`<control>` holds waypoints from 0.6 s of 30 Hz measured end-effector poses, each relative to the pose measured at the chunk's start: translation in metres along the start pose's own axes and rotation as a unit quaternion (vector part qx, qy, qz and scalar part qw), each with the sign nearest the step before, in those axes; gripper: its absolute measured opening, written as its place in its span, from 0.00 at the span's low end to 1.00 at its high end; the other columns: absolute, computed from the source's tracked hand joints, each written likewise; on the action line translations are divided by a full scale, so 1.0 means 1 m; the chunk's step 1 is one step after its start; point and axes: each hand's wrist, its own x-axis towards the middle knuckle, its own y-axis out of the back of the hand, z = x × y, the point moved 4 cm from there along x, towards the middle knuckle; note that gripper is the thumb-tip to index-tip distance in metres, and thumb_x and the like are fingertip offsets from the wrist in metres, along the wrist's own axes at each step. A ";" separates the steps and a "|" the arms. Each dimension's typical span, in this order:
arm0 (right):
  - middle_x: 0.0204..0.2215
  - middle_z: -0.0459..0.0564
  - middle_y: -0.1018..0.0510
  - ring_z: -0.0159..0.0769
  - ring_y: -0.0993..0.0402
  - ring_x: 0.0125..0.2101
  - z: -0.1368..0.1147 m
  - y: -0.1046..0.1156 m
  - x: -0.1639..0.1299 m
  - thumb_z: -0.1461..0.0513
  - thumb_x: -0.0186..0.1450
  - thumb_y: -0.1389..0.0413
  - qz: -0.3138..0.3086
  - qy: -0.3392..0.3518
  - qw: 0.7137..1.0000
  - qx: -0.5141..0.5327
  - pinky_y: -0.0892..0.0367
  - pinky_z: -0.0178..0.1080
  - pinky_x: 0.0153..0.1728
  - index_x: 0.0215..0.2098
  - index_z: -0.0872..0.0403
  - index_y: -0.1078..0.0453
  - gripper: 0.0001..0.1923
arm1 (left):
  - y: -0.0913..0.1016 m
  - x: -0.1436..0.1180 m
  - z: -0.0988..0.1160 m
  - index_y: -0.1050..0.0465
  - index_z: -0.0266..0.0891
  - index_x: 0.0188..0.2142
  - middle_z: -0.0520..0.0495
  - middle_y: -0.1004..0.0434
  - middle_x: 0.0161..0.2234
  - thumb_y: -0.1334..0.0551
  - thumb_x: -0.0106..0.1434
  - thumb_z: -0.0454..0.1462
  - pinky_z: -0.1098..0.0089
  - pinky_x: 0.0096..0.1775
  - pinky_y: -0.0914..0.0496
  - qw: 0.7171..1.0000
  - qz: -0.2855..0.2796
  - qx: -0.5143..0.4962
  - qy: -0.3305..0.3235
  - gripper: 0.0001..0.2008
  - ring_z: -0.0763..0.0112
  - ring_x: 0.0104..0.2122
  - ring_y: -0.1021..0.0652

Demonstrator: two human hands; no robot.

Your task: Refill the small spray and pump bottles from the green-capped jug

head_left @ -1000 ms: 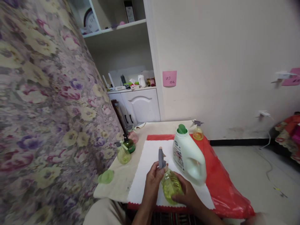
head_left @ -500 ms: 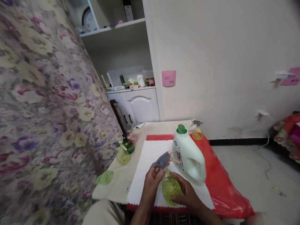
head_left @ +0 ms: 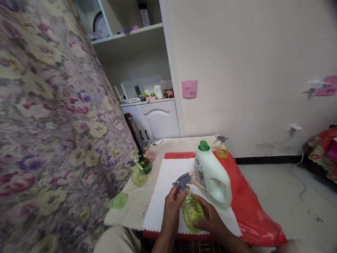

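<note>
Since a second ago the grey spray head (head_left: 183, 180) has turned from upright to pointing right. The left hand (head_left: 174, 199) has its fingers clamped on it, the right hand (head_left: 207, 218) wrapped round the yellow-green bottle (head_left: 192, 212), over the white mat (head_left: 168, 189) on the bench (head_left: 137, 200). Just behind stands a white detergent jug (head_left: 212, 177).

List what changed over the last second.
The grey trigger sprayer head turned from pointing away to pointing right, twisted by the left hand. The right hand holds the yellow-green plastic spray bottle as before; the white detergent jug stayed put.
</note>
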 end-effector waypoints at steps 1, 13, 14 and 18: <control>0.55 0.55 0.29 0.54 0.35 0.55 0.002 0.002 0.000 0.57 0.44 0.29 0.008 0.001 1.000 -0.011 0.41 0.52 0.55 0.57 0.50 0.37 0.43 | 0.000 0.000 -0.001 0.23 0.38 0.44 0.44 0.18 0.41 0.32 0.53 0.43 0.63 0.46 0.31 1.000 0.003 0.004 0.001 0.19 0.57 0.42 0.22; 0.50 0.54 0.25 0.54 0.32 0.53 -0.015 -0.005 0.002 0.56 0.42 0.29 -0.036 -0.015 0.999 0.028 0.39 0.52 0.54 0.56 0.52 0.35 0.44 | 0.001 0.008 -0.003 0.21 0.38 0.43 0.44 0.18 0.39 0.33 0.54 0.42 0.65 0.43 0.31 0.997 -0.079 0.018 -0.014 0.18 0.58 0.40 0.22; 0.50 0.54 0.25 0.54 0.32 0.52 -0.016 -0.005 0.002 0.56 0.42 0.28 -0.038 -0.017 0.999 0.027 0.39 0.52 0.54 0.56 0.52 0.35 0.44 | 0.002 0.009 -0.005 0.22 0.38 0.43 0.44 0.18 0.39 0.33 0.54 0.42 0.65 0.43 0.31 0.996 -0.083 0.018 -0.014 0.18 0.58 0.40 0.21; 0.48 0.54 0.24 0.54 0.30 0.51 -0.017 -0.006 0.004 0.56 0.40 0.28 -0.048 -0.022 0.998 0.025 0.37 0.51 0.52 0.54 0.52 0.33 0.43 | 0.005 0.010 -0.008 0.23 0.39 0.45 0.43 0.18 0.40 0.34 0.55 0.42 0.64 0.44 0.31 0.994 -0.108 0.009 -0.017 0.19 0.58 0.39 0.21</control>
